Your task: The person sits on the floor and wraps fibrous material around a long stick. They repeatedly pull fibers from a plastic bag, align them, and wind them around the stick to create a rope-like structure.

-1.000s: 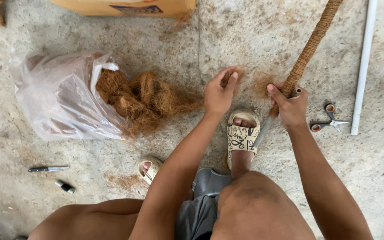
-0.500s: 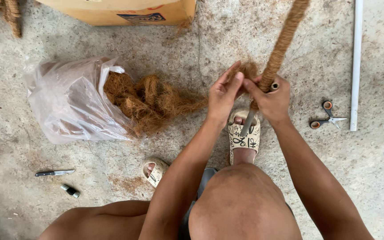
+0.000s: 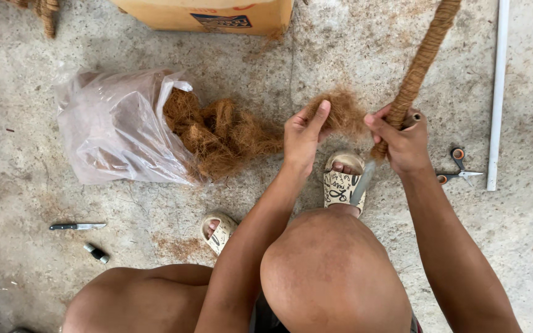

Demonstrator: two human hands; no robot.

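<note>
My right hand [image 3: 402, 140] grips a pole wrapped in brown coir fibre [image 3: 419, 65], which slants up to the right; its bare grey end [image 3: 361, 183] rests by my sandalled foot [image 3: 342, 180]. My left hand [image 3: 301, 137] pinches a loose tuft of coir fibre [image 3: 343, 112] and holds it just left of the pole, beside my right thumb. Both hands are close together above the foot.
A clear plastic bag [image 3: 118, 129] spills coir fibre [image 3: 217, 132] at the left. A cardboard box [image 3: 211, 13] stands at the top. Scissors [image 3: 458, 168] and a white pipe [image 3: 496, 92] lie at the right; a knife [image 3: 75, 226] and a small dark cylinder [image 3: 96, 253] at the lower left.
My hands have parted a little and the left hand has drawn the tuft out wider. The pole leans more to the right than half a second ago.
</note>
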